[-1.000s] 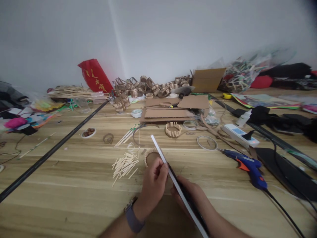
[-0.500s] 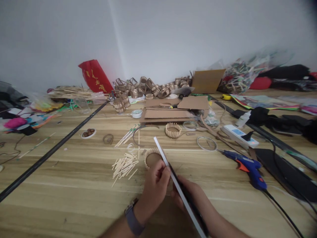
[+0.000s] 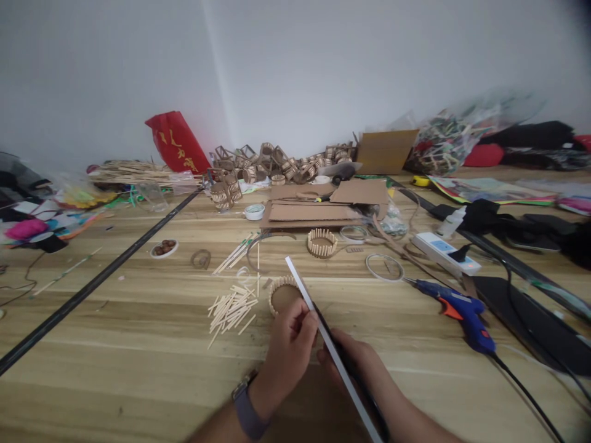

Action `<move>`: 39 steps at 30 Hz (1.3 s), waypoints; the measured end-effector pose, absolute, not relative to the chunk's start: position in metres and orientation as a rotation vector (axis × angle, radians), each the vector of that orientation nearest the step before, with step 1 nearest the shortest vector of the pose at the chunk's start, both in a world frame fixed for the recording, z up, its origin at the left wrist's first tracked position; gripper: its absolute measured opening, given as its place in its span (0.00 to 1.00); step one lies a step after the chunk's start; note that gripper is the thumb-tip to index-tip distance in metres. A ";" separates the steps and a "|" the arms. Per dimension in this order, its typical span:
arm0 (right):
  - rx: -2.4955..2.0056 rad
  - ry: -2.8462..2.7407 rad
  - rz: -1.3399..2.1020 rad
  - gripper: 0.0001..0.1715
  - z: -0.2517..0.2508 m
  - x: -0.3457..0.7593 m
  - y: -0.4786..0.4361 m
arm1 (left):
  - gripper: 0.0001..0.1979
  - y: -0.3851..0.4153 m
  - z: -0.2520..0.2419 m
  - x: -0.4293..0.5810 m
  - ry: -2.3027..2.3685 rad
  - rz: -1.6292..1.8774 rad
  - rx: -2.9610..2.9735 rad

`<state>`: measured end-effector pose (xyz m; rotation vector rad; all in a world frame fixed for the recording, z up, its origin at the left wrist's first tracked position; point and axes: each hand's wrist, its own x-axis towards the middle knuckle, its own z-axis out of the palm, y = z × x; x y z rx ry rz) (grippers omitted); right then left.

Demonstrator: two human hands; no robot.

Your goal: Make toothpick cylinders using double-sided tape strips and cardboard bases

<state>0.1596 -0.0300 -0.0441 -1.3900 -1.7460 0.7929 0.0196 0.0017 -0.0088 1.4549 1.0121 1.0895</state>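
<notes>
A long, thin whitish bar (image 3: 307,295) slants from the middle of the table toward me, with a dark strip along its right side; its exact kind is unclear. My right hand (image 3: 364,369) is closed around the dark side, its fingers partly hidden behind the bar. At the bar's left edge my left hand (image 3: 289,341) is closed, thumb and fingers pinched together; what they hold is hidden. Just beyond that hand lies a ring of short wooden sticks (image 3: 273,298) around a brown base, partly covered. To its left is a loose pile of short sticks (image 3: 231,314).
A second stick ring (image 3: 322,243) stands farther back, before stacked cardboard (image 3: 314,213). On the right lie a blue glue gun (image 3: 462,311) with its cord and a white power strip (image 3: 446,252). A small dish of brown balls (image 3: 164,248) sits left. Many finished stick pieces (image 3: 277,163) are heaped near the wall.
Almost nothing differs. The whole view has shifted very slightly, and both hands keep their places at the bar.
</notes>
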 end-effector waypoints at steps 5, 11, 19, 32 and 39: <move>-1.394 -1.755 0.794 0.11 -0.028 0.156 -0.034 | 0.17 0.002 -0.005 0.018 1.052 1.139 1.466; -1.384 -1.803 0.817 0.07 -0.026 0.158 -0.038 | 0.17 0.006 -0.001 0.015 1.116 1.235 1.424; -1.377 -1.761 0.942 0.10 -0.041 0.155 -0.030 | 0.17 0.005 -0.013 0.016 1.098 1.160 1.474; -1.356 -1.724 0.917 0.14 -0.037 0.157 -0.030 | 0.18 0.004 -0.015 0.019 1.062 1.139 1.419; -1.377 -1.728 0.903 0.13 -0.044 0.157 -0.031 | 0.17 0.002 -0.014 0.019 1.052 1.124 1.398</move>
